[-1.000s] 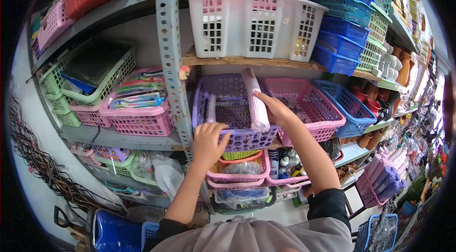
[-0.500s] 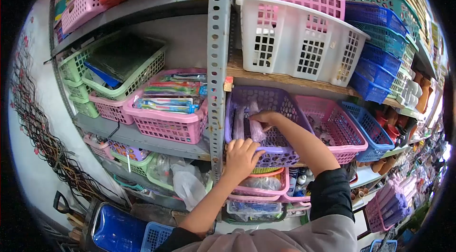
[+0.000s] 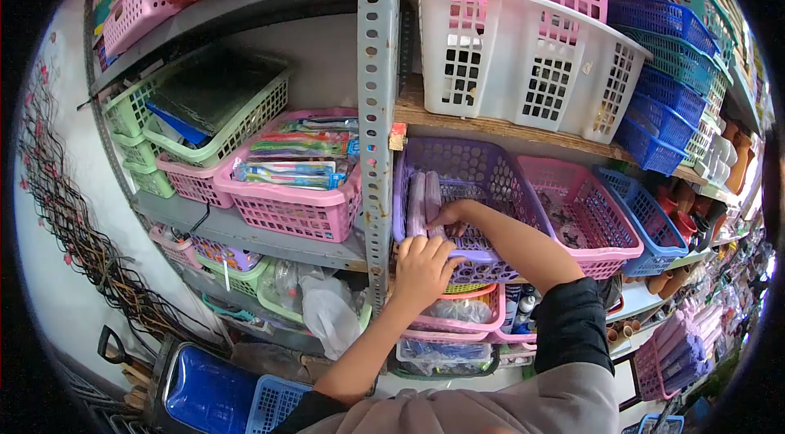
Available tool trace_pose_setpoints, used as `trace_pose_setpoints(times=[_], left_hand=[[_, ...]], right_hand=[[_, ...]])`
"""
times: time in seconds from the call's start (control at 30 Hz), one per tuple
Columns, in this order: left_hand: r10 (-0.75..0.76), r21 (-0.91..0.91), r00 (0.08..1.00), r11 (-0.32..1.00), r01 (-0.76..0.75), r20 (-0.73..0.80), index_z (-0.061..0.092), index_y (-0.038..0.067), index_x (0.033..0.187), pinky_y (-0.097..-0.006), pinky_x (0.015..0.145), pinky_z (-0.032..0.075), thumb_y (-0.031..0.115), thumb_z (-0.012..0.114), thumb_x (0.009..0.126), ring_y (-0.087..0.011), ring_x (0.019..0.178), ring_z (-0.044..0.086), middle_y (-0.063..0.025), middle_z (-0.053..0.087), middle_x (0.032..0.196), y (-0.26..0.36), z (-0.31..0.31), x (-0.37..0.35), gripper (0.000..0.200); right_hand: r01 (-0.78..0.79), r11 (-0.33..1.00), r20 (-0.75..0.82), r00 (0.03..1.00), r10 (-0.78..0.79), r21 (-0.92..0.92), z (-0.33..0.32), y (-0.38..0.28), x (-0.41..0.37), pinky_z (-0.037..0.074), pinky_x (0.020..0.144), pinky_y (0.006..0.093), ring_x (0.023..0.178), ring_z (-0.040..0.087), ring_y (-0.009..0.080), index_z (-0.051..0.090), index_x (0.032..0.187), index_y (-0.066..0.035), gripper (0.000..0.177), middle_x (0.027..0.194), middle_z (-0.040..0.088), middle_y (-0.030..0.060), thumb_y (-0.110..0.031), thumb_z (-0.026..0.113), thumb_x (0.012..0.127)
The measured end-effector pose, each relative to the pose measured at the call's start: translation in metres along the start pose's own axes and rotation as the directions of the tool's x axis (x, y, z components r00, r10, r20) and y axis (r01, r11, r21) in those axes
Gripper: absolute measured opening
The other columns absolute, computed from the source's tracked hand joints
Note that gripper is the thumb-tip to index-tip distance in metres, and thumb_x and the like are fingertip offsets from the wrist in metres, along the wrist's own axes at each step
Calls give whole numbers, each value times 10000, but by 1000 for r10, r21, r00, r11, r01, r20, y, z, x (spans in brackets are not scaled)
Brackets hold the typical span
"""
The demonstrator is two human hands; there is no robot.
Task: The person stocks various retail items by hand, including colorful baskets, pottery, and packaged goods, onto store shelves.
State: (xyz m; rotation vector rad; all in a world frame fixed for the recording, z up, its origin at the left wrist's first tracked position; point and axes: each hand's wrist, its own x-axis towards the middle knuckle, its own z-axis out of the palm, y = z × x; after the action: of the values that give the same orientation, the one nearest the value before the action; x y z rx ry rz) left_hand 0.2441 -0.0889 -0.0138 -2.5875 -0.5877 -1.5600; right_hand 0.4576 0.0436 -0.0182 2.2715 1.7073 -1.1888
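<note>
Two long, plastic-wrapped lilac packs [image 3: 417,203] lie side by side along the left wall of a purple basket [image 3: 513,188] on the shelf. My right hand [image 3: 459,216] reaches into this basket, its curled fingers on the right-hand pack; the fingertips are partly hidden. At the front left corner, my left hand [image 3: 423,269] is hooked over the basket's rim, fingers close to the near ends of the packs and thumb lying along the rim.
To the right stand a pink basket [image 3: 601,247] and a blue basket [image 3: 654,238]. A perforated metal post [image 3: 376,107] rises at the left, beside a pink basket of toothbrushes [image 3: 286,213]. Above, a white crate [image 3: 499,58] sits on a wooden shelf [image 3: 523,130].
My right hand has shifted the right-hand pack leftward, so it now lies straight against the other pack. My left hand stays at the rim. The view has moved slightly.
</note>
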Motion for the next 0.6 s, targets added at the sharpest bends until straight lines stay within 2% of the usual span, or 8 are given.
trace_pose_setpoints(times=[0.07, 0.17, 0.3, 0.4, 0.47, 0.5, 0.57, 0.6], left_hand=[[16, 1, 1000, 1000, -16, -22, 610, 102, 910, -393, 779, 356, 284, 632, 819, -248, 789, 475, -48, 511, 813, 0, -1, 1, 205], [21, -2, 999, 1000, -21, -35, 605, 98, 904, -393, 775, 356, 282, 632, 820, -250, 784, 476, -48, 511, 807, 0, 1, 0, 204], [13, -8, 1000, 1000, -13, -25, 601, 94, 896, -394, 774, 358, 278, 631, 821, -252, 780, 476, -46, 515, 805, 1, -1, 1, 201], [11, -22, 999, 1000, -12, -32, 600, 90, 886, -394, 773, 359, 280, 632, 820, -255, 780, 477, -46, 523, 810, 0, 0, 1, 203], [6, -20, 1000, 1000, -6, -26, 600, 84, 881, -396, 773, 359, 278, 636, 819, -257, 786, 479, -53, 530, 812, 1, -1, 1, 207], [3, -27, 1000, 1000, -3, -24, 600, 84, 881, -396, 773, 359, 278, 636, 819, -257, 786, 479, -53, 530, 812, 3, -2, 1, 207], [2, -19, 1000, 1000, -3, -29, 602, 79, 879, -400, 772, 359, 271, 640, 819, -261, 789, 481, -59, 528, 811, 5, -5, 3, 205], [-3, -29, 1000, 1000, 3, -12, 612, 72, 890, -402, 782, 360, 267, 643, 817, -266, 799, 483, -62, 539, 832, 4, -5, 3, 211]], right_hand=[[34, 999, -62, 997, -34, 2, 3, -3, -3, 557, 584, 341, 668, 618, 231, 612, 1016, 34, 711, 835, 637, 144, -629, 646, 759], [80, 997, -40, 996, -79, 25, 2, 2, 0, 532, 542, 340, 636, 596, 212, 618, 985, 27, 718, 779, 620, 123, -654, 627, 760], [-16, 999, 2, 1000, 16, -49, 0, 3, 1, 492, 498, 335, 588, 569, 206, 625, 938, 23, 713, 747, 601, 108, -669, 599, 771], [-11, 994, -85, 996, 2, -111, -4, 0, -13, 460, 483, 315, 543, 540, 207, 632, 888, 22, 703, 757, 592, 113, -672, 566, 792], [2, 995, -209, 978, -23, -103, -7, 5, -8, 499, 531, 364, 606, 606, 255, 646, 894, 45, 706, 840, 628, 167, -649, 548, 811], [-5, 995, -206, 978, -16, -101, -10, 4, -14, 499, 531, 364, 606, 606, 255, 646, 894, 45, 706, 840, 628, 167, -649, 548, 811], [35, 894, -342, 916, -207, -447, -17, -5, -31, 531, 658, 433, 785, 667, 313, 666, 947, 40, 658, 982, 650, 224, -596, 549, 821], [6, 811, -419, 854, -308, -584, -19, -1, -25, 519, 782, 470, 946, 654, 343, 680, 997, -6, 542, 1094, 631, 236, -503, 564, 815]])
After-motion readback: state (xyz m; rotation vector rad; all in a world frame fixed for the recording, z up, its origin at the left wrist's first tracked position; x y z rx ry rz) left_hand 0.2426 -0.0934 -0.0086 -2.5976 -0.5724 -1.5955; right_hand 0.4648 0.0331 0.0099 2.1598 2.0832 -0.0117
